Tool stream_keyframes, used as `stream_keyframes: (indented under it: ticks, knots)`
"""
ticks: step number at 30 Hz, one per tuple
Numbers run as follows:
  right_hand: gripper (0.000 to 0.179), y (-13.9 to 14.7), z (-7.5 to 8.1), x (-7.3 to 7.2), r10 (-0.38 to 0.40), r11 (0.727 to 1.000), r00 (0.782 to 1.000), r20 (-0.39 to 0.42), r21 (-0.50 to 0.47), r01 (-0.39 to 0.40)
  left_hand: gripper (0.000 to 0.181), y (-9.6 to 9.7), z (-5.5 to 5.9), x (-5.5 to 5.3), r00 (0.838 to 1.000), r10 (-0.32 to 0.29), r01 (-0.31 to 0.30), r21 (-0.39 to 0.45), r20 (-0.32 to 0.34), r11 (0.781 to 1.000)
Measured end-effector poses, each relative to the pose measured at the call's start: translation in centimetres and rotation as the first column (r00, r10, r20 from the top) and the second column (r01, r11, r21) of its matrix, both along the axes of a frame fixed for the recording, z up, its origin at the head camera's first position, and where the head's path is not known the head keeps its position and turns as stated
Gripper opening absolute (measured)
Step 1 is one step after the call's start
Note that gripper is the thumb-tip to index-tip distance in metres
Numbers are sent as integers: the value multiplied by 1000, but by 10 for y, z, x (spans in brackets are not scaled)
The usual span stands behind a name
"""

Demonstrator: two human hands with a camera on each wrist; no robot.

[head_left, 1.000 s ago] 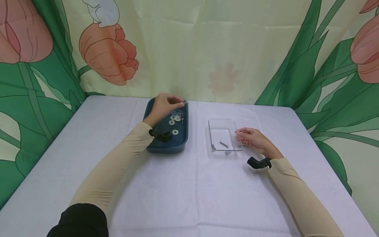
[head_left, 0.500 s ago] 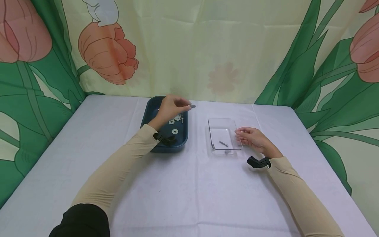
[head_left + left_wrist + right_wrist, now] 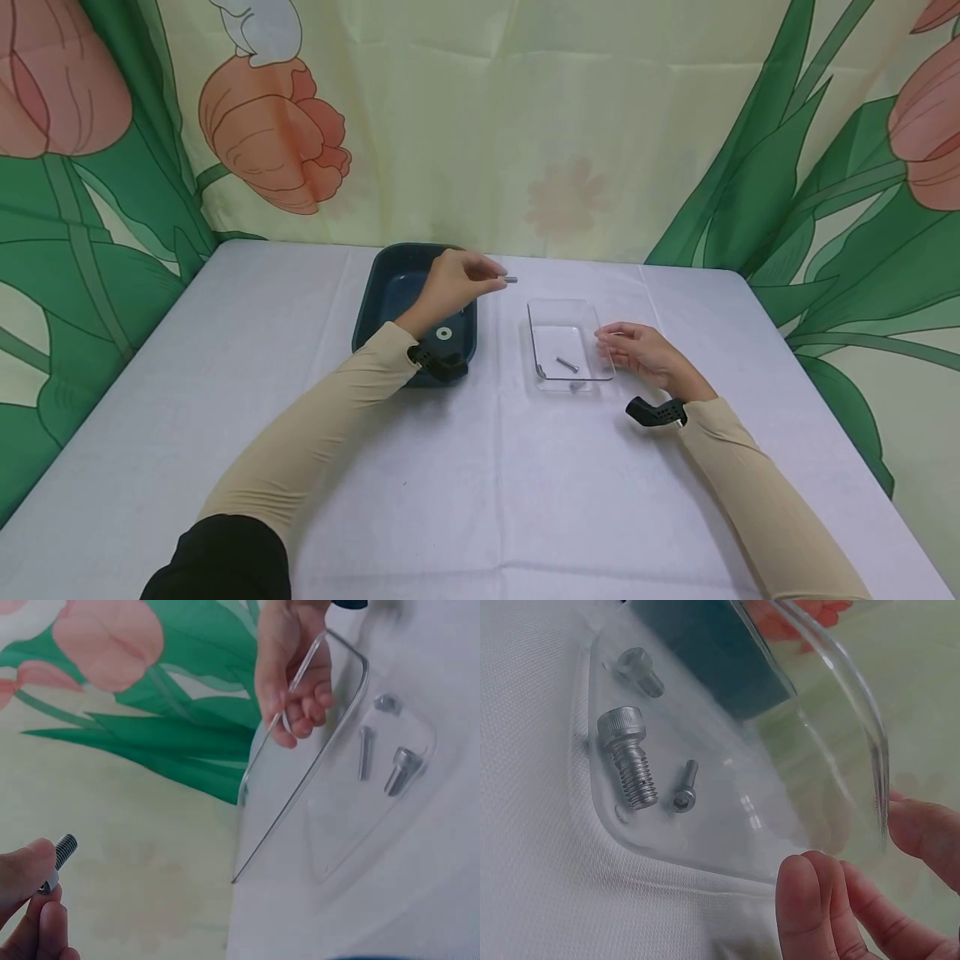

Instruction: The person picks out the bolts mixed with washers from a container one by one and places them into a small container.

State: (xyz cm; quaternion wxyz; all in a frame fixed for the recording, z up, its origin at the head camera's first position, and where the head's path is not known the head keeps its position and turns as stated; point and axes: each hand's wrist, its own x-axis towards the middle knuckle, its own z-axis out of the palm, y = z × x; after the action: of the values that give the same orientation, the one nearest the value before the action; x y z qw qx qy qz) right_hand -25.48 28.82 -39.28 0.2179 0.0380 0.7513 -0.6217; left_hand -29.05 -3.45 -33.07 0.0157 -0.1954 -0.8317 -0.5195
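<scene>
Thumb and fingertips of my left hand (image 3: pixel 459 286) pinch a metal bolt (image 3: pixel 63 856), its threaded end poking out past them. That hand is above the right edge of the dark blue tray (image 3: pixel 365 312), left of a clear plastic box (image 3: pixel 534 342). My right hand (image 3: pixel 647 354) grips the box's right wall, thumb on one side and fingers on the other. Three socket-head bolts lie inside the box; the right wrist view shows a thick bolt (image 3: pixel 630 759), a small bolt (image 3: pixel 685 787) and a short bolt (image 3: pixel 640 672).
One pale washer (image 3: pixel 444 333) shows in the blue tray; my left hand and wrist hide other parts of it. Both containers stand on a white-covered table (image 3: pixel 480 483). A flowered curtain (image 3: pixel 487 125) hangs behind the table's far edge.
My left hand has moved right from over the blue tray, and the bolt in its fingertips has come into plain sight. My right hand and the clear box have stayed in place.
</scene>
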Motion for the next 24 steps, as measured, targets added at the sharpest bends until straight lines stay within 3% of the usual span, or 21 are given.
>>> stream_keyframes:
  ticks: [18,24]
  knots:
    - [10,0,0,0,-18,999,1000,8,-27,19,19,35,-7,5,996,-86,86,19,-9,996]
    - [10,0,-1,0,-15,999,1000,3,-28,15,19,43,-9,6,994,-105,105,-11,-16,994]
